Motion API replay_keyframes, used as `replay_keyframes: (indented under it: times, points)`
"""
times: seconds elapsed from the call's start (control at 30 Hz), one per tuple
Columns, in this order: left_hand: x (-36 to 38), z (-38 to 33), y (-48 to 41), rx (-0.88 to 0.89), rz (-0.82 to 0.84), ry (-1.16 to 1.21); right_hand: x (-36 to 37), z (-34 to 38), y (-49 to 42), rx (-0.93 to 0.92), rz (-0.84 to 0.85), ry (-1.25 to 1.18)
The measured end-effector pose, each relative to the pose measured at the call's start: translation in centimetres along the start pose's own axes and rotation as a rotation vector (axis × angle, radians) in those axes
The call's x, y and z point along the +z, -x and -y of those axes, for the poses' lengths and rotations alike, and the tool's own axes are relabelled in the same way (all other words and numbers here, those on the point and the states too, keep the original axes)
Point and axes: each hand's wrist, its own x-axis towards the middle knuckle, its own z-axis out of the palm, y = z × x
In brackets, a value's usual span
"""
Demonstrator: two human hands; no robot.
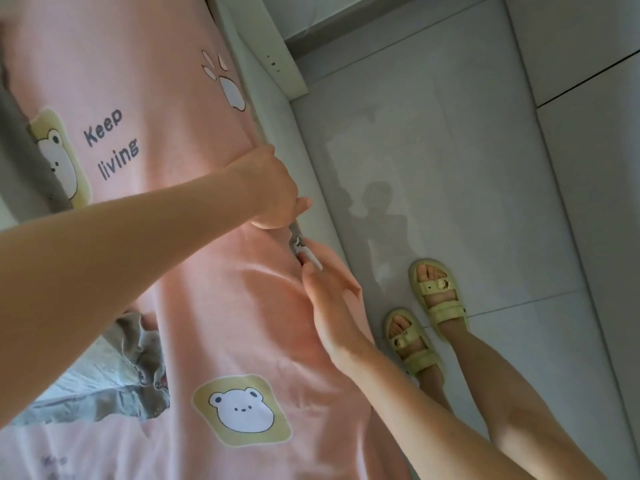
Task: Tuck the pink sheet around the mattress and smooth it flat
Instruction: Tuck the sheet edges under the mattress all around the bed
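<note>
Tucking the pink bear-print cotton sheet point(194, 271) along the bed's side edge

Head view: the sheet lies over the mattress, long axis running top to bottom of frame; left hand point(273, 188) grips its edge, right hand point(325, 289) rests flat with straight fingers beside a small white tab point(308, 252); next, likely push the edge under the grey mattress side point(311, 161)

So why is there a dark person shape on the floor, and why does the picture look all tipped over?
In the head view, the dark shape on the glossy floor tiles looks like the person's own dim reflection or shadow; the head camera is tilted, so the pink sheet and bed edge run slanted; soft light, no harsh glare, slightly blurry.
</note>
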Motion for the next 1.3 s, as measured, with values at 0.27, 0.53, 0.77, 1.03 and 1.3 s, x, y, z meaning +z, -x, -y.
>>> replay_keyframes:
  times: [0.27, 0.53, 0.77, 1.03, 1.3]
  points:
    - [0.3, 0.9, 1.2, -0.032, -0.267, 0.228, 0.0, 0.0, -5.1, 0.365, 0.303, -0.222]
    - [1.9, -6.3, 2.6, 0.076, -0.153, 0.205, -3.7, -6.0, 0.1, 0.593, 0.298, -0.311]
    - [2.0, -8.2, 1.3, 0.017, -0.162, 0.022, -7.2, -6.9, 4.4, 0.264, -0.136, -0.067]
    - [5.0, -16.5, 4.6, 0.061, -0.428, 0.251, -7.4, -10.7, 9.8, 0.007, -0.085, 0.094]
    - [3.2, -20.4, 3.0, 0.086, -0.164, 0.071, -6.8, -13.3, 10.0, -0.237, 0.129, -0.112]
